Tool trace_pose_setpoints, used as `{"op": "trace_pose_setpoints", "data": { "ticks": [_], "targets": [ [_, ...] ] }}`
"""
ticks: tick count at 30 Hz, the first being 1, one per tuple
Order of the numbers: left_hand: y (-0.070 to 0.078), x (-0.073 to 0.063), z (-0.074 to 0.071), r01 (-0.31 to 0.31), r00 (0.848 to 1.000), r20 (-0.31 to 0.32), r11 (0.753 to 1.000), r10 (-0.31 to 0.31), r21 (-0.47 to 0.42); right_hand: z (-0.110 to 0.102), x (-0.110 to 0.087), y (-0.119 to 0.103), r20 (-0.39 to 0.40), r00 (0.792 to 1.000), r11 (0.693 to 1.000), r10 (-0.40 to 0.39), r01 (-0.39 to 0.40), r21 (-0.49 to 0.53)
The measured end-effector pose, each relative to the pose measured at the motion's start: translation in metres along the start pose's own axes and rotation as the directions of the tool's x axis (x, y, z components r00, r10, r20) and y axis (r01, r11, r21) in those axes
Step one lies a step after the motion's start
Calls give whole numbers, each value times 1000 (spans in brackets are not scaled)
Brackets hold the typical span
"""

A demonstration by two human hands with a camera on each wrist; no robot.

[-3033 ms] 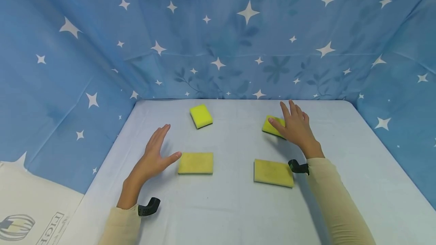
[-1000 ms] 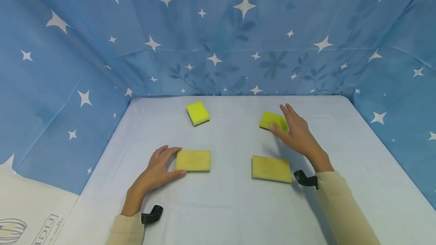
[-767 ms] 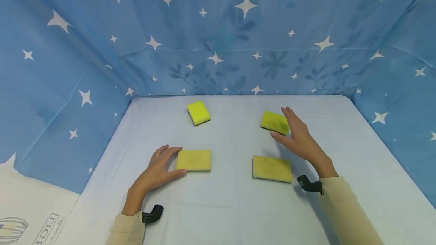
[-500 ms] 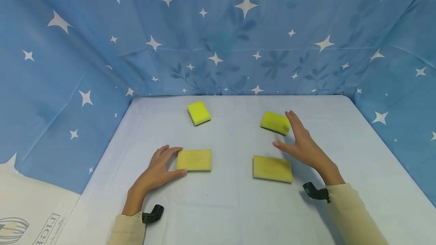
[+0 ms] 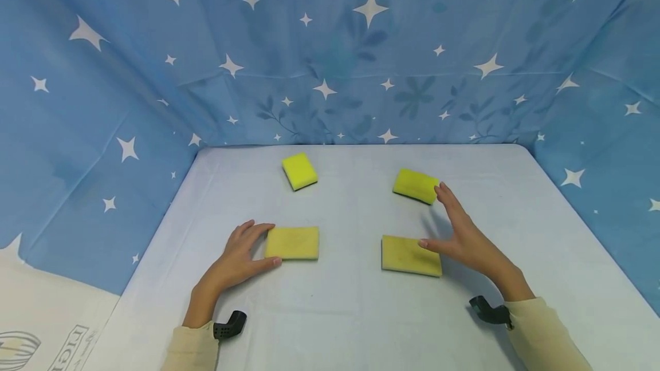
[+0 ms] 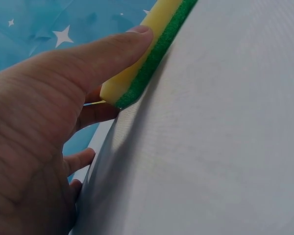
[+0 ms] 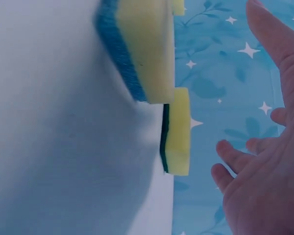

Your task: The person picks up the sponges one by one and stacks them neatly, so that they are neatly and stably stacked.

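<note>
My left hand (image 5: 234, 259) holds the left end of a near-left yellow sponge (image 5: 296, 243), thumb along its near edge and fingers at the far edge. In the left wrist view the thumb lies against this sponge (image 6: 159, 19), whose underside is a green scouring layer. My right hand (image 5: 466, 239) hovers, fingers spread and holding nothing, over the right end of the near-right sponge (image 5: 404, 256). That sponge (image 7: 144, 49) has a blue scouring layer in the right wrist view. Just beyond its fingertips lies the far-right sponge (image 5: 415, 185), with a dark green underside.
A fourth, brighter yellow sponge (image 5: 300, 170) lies at the far left of the white-covered table (image 5: 340, 314). Blue star-patterned cloth (image 5: 330, 62) rises behind the table and at both sides. A pale printed sheet (image 5: 46, 314) shows at the lower left.
The left hand came down to the near-left sponge and has stayed there. My right hand has drawn back from the far-right sponge, toward me and rightward, to above the near-right one.
</note>
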State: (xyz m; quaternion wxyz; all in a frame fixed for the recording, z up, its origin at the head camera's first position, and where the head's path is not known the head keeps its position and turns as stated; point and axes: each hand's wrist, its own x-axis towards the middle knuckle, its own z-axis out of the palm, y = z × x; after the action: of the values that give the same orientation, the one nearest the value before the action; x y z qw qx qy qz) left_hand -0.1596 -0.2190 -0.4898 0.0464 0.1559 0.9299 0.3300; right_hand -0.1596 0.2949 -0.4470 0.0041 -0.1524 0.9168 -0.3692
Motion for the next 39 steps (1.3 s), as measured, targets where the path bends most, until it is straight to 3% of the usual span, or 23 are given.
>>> {"op": "trace_pose_setpoints", "data": {
  "ticks": [13,28,39],
  "targets": [
    [-1,-1,1,-5,1000,0,1000,5,12,16,-14,9,85,996,1000,-16,14,19],
    [-1,-2,1,-7,1000,-7,1000,7,26,18,-26,4,188,982,997,-11,25,-76],
    [-3,-1,1,-16,1000,-9,1000,16,21,17,-28,-5,214,977,988,-13,46,-150]
  ]
}}
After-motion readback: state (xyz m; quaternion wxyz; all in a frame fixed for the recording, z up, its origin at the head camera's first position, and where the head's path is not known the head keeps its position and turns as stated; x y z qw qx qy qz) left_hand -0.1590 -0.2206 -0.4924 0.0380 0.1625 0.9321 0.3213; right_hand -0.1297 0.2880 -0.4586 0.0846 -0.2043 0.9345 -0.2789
